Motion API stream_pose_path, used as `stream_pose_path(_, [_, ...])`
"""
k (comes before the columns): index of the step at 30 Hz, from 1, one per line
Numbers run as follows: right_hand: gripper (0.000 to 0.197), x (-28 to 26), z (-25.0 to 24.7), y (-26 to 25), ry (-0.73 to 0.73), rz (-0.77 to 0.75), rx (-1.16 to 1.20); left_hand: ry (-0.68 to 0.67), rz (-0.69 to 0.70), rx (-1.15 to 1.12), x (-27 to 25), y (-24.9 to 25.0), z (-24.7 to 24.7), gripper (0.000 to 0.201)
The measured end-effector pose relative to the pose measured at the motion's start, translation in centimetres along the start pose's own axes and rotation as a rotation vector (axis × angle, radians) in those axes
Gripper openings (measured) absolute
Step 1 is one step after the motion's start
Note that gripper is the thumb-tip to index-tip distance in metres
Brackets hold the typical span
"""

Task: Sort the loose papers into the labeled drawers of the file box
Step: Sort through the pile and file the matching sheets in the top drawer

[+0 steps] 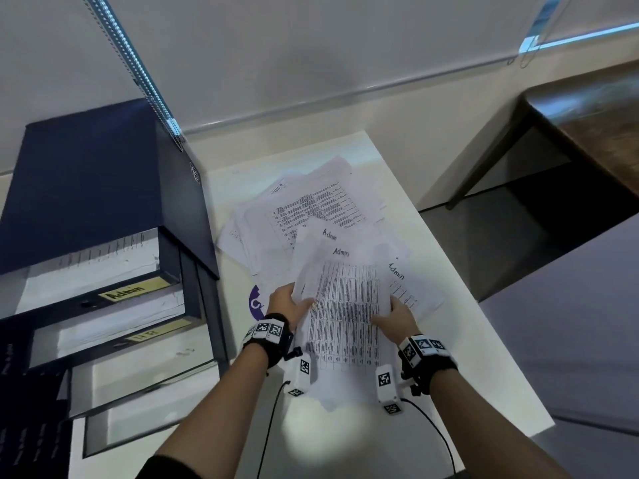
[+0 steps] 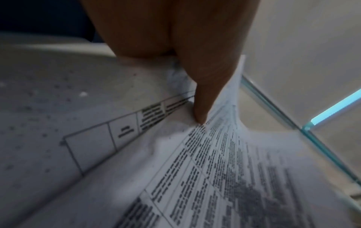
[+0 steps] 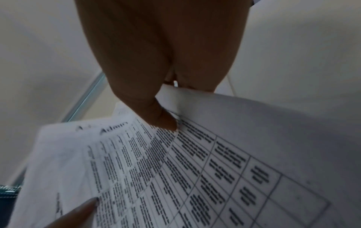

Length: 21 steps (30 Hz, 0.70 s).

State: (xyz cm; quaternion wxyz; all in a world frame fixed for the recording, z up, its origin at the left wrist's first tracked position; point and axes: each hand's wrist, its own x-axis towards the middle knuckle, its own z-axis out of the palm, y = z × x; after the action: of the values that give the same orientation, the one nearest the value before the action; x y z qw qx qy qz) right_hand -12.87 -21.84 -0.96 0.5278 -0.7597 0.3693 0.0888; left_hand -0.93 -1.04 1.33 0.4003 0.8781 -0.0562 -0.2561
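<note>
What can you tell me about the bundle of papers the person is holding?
The held papers are thin white sheets printed with dark tables, some with "Admin" handwritten on top. They are fanned unevenly and bent, raised over the white table. The left hand pinches their left edge, the right hand their right.

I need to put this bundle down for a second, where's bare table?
Free: the white table strip nearest you, below the held sheets between both forearms, and the far corner by the wall. Crowded: the middle, under the loose paper pile, and the left side, where the file box has open drawers.
</note>
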Motion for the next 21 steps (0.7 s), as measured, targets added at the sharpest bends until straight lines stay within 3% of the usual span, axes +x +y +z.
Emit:
stream_pose_path(3, [0.042, -0.1, -1.0, -2.4, 0.036, -0.114, 0.171, -0.011, 0.047, -0.169, -0.8, 1.2, -2.6, 0.029])
stream_pose_path(7, [0.057, -1.2, -1.7, -8.6, -0.124, -0.236, 0.351, 0.0, 0.124, -0.337, -4.1, 4.6, -8.3, 0.024])
stream_pose_path(10, [0.063, -3.4, -1.0, -14.3, -0.222, -0.381, 0.351, 0.03, 0.168, -0.594, -7.0, 5.9, -13.1, 0.028])
stream_pose_path(13, [0.077, -6.9, 0.3, -19.6, -0.334, -0.555, 0.343, 0.233, 0.247, -0.652, -9.8, 4.3, -18.4, 0.044])
stream_pose_path(16, [0.067, -10.6, 2.7, -23.6, -0.466, -0.672, 0.212, 0.45, 0.174, -0.689, -13.6, 2.4, -23.5, 0.059])
stream_pose_path(18, [0.05, -12.2, 5.3, -25.0, -0.584, -0.687, 0.099, 0.463, 0.138, -0.775, -16.1, 0.7, -26.3, 0.051])
stream_pose_path(21, [0.041, -14.3, 9.7, -26.0, -0.788, -0.489, 0.219, 0.493, 0.054, -0.825, -18.7, -3.4, -29.6, 0.037])
